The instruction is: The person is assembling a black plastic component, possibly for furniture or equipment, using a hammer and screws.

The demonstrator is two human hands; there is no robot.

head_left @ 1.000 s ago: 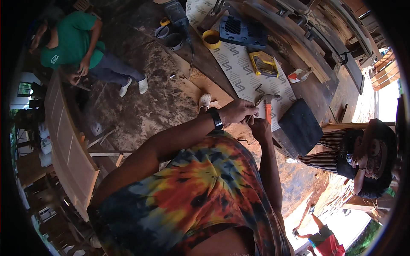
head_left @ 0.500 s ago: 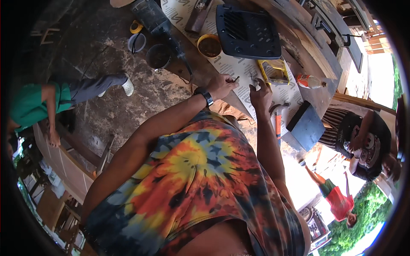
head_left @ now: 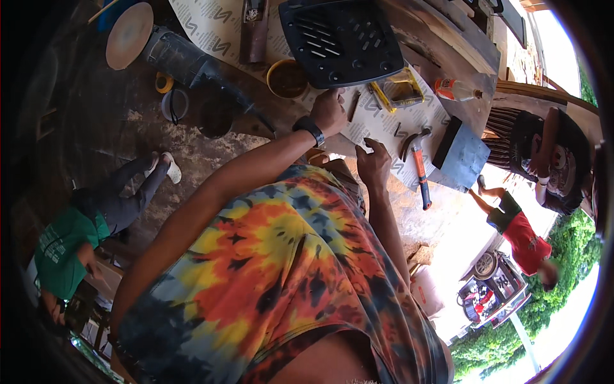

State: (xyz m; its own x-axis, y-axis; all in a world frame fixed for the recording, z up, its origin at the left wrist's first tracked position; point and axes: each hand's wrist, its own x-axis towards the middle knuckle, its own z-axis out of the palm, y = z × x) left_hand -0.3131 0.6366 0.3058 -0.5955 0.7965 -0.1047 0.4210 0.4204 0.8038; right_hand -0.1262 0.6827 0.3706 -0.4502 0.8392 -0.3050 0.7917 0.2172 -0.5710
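Note:
My left hand point(head_left: 329, 114), with a dark watch on the wrist, is at the near edge of a black slotted plastic panel point(head_left: 342, 45). Its fingers are bent together; what they hold, if anything, is hidden. Close to its fingertips, a thin dark rod point(head_left: 354, 106) lies on printed paper point(head_left: 377, 125). My right hand point(head_left: 375, 164) hovers by the paper's near edge, thumb and forefinger apart, with nothing visible between them. To its right lies a claw hammer point(head_left: 419, 168) with an orange and black handle. A short dark piece point(head_left: 398, 130) rests near the hammer's head.
A yellow-framed clear case point(head_left: 400, 89) touches the panel, with a bottle point(head_left: 457, 89) to its right. A brown bowl point(head_left: 286, 79) and an angle grinder point(head_left: 185, 61) are left of the panel. A dark box point(head_left: 462, 153) stands by the hammer. Other people are around the bench.
The view has shifted. My hands have moved farther apart. The dark piece in my left fingers no longer shows there. My right hand has drawn back from the yellow case.

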